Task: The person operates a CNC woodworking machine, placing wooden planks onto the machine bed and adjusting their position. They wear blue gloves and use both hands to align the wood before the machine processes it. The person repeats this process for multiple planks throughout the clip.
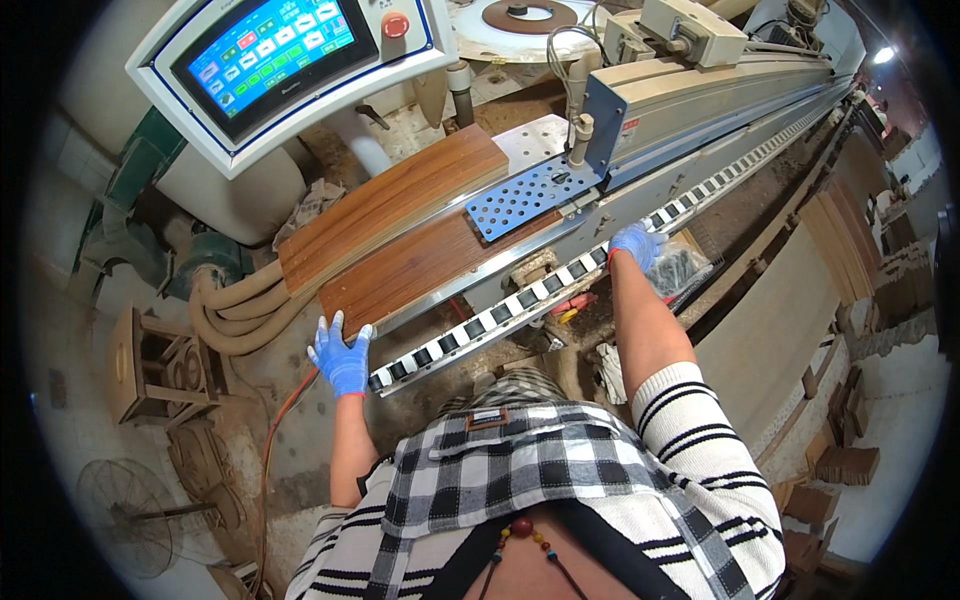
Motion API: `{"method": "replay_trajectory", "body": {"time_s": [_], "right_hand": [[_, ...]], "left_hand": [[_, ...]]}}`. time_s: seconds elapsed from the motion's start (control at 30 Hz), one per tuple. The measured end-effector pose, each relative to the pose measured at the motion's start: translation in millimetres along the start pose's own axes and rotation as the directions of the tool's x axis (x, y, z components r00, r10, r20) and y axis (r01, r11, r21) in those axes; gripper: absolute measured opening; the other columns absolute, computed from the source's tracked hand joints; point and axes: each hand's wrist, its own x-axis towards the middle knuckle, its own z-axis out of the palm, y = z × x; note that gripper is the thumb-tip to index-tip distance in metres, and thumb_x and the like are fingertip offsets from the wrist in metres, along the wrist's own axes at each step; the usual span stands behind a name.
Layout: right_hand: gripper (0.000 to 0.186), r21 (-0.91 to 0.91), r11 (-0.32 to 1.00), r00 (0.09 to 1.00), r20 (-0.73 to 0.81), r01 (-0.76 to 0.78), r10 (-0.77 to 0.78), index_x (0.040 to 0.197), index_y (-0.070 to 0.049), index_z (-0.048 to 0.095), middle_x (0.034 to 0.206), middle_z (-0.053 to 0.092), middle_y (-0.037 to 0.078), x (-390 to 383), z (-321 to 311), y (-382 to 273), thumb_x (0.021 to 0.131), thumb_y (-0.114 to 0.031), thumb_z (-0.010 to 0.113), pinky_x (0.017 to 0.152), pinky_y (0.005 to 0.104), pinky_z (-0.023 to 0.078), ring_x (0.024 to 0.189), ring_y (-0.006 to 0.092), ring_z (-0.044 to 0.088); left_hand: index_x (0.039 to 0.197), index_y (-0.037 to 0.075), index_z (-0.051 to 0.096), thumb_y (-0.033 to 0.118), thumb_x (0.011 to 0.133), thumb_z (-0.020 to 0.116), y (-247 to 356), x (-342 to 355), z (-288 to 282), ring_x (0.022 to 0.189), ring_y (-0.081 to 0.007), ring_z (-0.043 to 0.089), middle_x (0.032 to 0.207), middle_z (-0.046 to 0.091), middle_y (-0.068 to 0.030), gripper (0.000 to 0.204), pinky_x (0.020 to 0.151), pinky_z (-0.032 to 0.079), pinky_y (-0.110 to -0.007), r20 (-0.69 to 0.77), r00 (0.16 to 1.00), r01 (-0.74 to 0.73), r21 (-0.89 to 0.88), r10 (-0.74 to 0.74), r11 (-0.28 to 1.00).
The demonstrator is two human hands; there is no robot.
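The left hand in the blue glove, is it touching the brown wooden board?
Touching. The head view shows the left hand with its fingertips resting on the near end of the wooden board, no gap between them.

The long grey machine bed (560, 262) in front of you is carrying a brown wood-grain panel (415, 265) lying flat beside its black-and-white feed track (520, 300), with a second panel (390, 205) resting alongside; a blue perforated plate (530, 195) is sitting over the nearer panel's far end
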Motion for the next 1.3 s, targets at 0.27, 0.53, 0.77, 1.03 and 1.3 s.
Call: {"method": "replay_trajectory", "body": {"time_s": [0.27,0.53,0.77,1.03,1.3], "right_hand": [[0.067,-0.046,0.999,1.000,-0.016,0.008,-0.009,0.148,-0.005,0.023,0.132,0.049,0.022,-1.9,0.9,-1.6,0.097,-0.045,0.039,0.094,0.0465,0.045,0.114,0.0372,0.055],[0.068,-0.015,1.000,1.000,0.000,-0.024,0.024,0.149,-0.007,0.021,0.135,0.047,0.021,3.3,4.6,-1.3,0.096,-0.045,0.039,0.095,0.0472,0.045,0.116,0.0371,0.054],[0.069,-0.013,0.999,0.999,0.025,-0.029,0.029,0.150,-0.007,0.020,0.136,0.046,0.021,11.8,10.6,2.8,0.096,-0.047,0.037,0.096,0.0475,0.044,0.118,0.0373,0.052],[0.070,-0.054,0.999,0.999,0.041,0.001,0.001,0.150,-0.007,0.020,0.142,0.042,0.023,0.2,4.6,-1.3,0.096,-0.049,0.035,0.098,0.0501,0.043,0.119,0.0399,0.053],[0.073,-0.057,0.998,0.999,0.052,0.006,-0.004,0.150,-0.006,0.020,0.137,0.048,0.021,17.2,10.5,8.4,0.095,-0.050,0.037,0.094,0.0461,0.046,0.115,0.0378,0.056]], "left_hand": [[0.132,0.015,0.055,0.051,0.075,0.072,4.7,3.3,-3.3,0.137,-0.0309,0.033,0.146,0.040,-0.0157,0.070,0.116,0.010,-0.052,0.031,0.999,0.008,0.021,-0.008,1.000],[0.131,0.020,0.056,0.052,0.076,0.071,30.5,5.4,6.8,0.138,-0.0335,0.031,0.145,0.041,-0.0162,0.066,0.116,0.009,-0.053,0.045,0.998,-0.039,0.063,0.037,0.997],[0.128,0.018,0.059,0.053,0.075,0.071,69.6,5.0,25.9,0.137,-0.0354,0.031,0.141,0.044,-0.0205,0.065,0.116,0.009,-0.051,0.012,0.992,-0.123,0.032,0.123,0.992],[0.126,0.017,0.060,0.053,0.076,0.070,123.6,2.7,54.4,0.129,-0.0397,0.040,0.133,0.050,-0.0246,0.063,0.112,0.022,-0.050,-0.072,0.953,-0.288,0.104,0.296,0.952],[0.139,0.018,0.046,0.051,0.078,0.068,144.5,106.3,-29.8,0.131,-0.0342,0.040,0.143,0.044,-0.0149,0.073,0.111,0.027,-0.047,0.008,0.855,-0.512,0.183,0.519,0.839]]}}
